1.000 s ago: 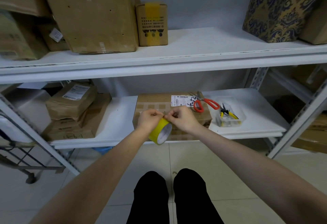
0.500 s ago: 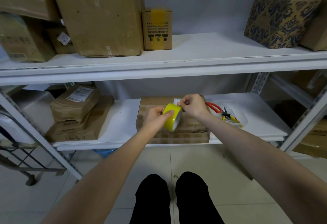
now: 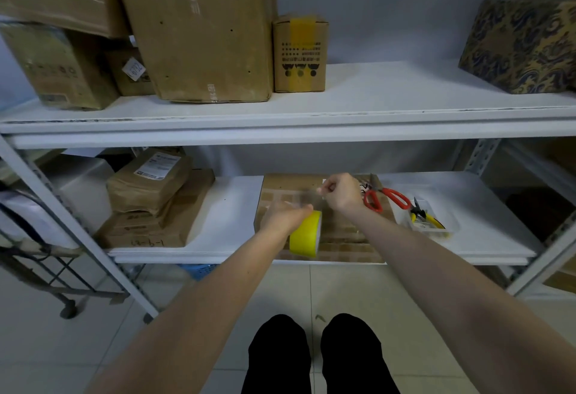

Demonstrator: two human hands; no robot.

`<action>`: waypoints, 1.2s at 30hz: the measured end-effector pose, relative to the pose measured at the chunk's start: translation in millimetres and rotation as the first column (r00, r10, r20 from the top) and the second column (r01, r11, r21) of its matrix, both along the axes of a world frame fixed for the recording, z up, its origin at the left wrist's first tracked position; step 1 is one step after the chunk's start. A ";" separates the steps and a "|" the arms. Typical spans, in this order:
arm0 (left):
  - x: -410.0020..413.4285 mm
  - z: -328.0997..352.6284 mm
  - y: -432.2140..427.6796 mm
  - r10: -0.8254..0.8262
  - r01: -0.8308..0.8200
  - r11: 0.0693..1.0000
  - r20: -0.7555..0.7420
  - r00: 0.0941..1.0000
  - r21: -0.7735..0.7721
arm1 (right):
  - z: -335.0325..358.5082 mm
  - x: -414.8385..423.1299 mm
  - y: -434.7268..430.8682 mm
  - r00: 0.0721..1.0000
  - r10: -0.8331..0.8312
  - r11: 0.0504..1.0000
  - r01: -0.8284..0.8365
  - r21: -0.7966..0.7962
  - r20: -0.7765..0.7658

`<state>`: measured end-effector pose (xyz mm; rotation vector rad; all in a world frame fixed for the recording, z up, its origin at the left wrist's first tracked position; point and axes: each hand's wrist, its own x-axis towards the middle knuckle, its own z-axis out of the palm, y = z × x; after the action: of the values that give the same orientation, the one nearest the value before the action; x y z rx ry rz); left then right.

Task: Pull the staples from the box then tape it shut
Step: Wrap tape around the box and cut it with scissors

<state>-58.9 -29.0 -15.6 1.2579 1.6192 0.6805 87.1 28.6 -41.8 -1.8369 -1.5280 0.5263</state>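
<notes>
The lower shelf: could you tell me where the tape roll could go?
Bare white shelf lies between the stacked parcels and the box, and right of the clear tray. Crowded around the scissors.

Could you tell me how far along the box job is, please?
Staple pulling looks finished: the pliers lie in the tray. In hand: the left hand holds the tape roll while the right hand pinches the tape end above the box. Left: sticking the strip down and cutting it; the scissors lie on the box.
</notes>
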 end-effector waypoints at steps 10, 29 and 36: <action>2.8 -24.3 12.5 -0.076 0.075 0.997 -0.106 0.991 -0.013 | -24.4 -5.1 29.9 0.987 0.102 0.993 -0.094 -0.069 0.121; 13.4 -38.8 25.5 -0.237 0.224 0.971 -0.248 0.939 -0.079 | -38.8 -0.1 41.1 0.849 0.165 0.986 -0.148 -0.074 0.501; 15.8 -39.0 19.9 -0.231 0.224 0.973 -0.275 0.933 -0.058 | -19.2 23.6 40.0 0.792 0.137 0.991 -0.105 -0.088 0.595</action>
<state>-43.1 -9.1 -54.6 1.5487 1.6646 0.3470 110.7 68.6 -60.9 -2.0711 -2.0722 0.0138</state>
